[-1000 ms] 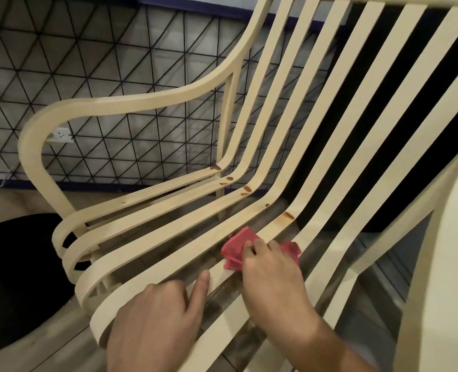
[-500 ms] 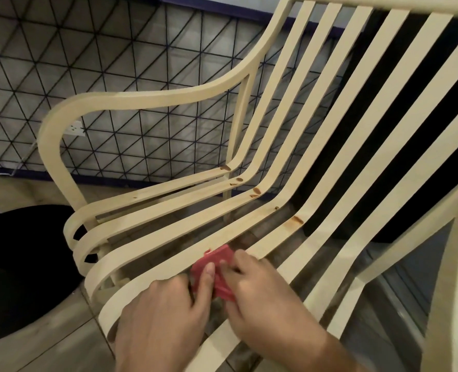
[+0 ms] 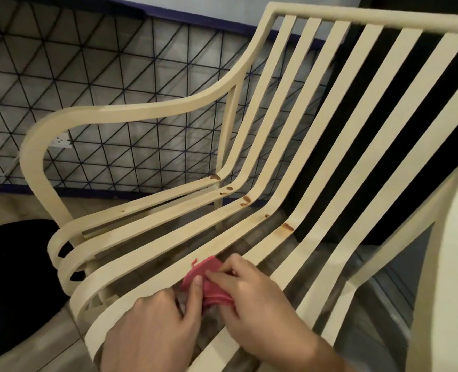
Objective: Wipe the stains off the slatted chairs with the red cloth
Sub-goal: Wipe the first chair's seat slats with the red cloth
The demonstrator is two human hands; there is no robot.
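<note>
Showing ridged folds: crumpled red cloth (image 3: 209, 277)

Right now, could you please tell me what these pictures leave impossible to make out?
Head view, the only one:
Slat beneath the red cloth: covered by the cloth, left hand and right hand, so any stain there is hidden.
Chair on the right: cut off by the frame's edge.
Dark round shape, lower left: cut off, unidentifiable.

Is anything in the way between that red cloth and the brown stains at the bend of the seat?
Nothing visible. The left hand and right hand hold the cloth on the seat slats, which run bare up to the stains.
</note>
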